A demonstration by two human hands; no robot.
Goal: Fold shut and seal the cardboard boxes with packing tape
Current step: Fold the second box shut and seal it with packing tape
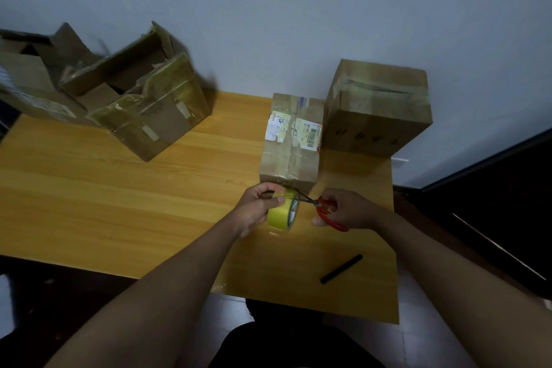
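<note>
Head view: left hand (257, 207) clamped on yellow tape roll (282, 213), right hand (348, 208) gripping red scissors (324, 210), blades at tape strip. Labelled box (291, 143) on worktop (119, 203), flaps down, just beyond roll. I judge tape thin, sticky; keep it taut. Box stiff, light; steady by its edges.

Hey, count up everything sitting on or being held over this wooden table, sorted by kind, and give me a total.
Cardboard boxes: 4 (labelled box, tall sealed box, open box, far-left box)
Tape rolls: 1 (yellow tape roll)
Scissors: 1 (red scissors)
Black markers: 1 (black marker)
Total: 7
</note>
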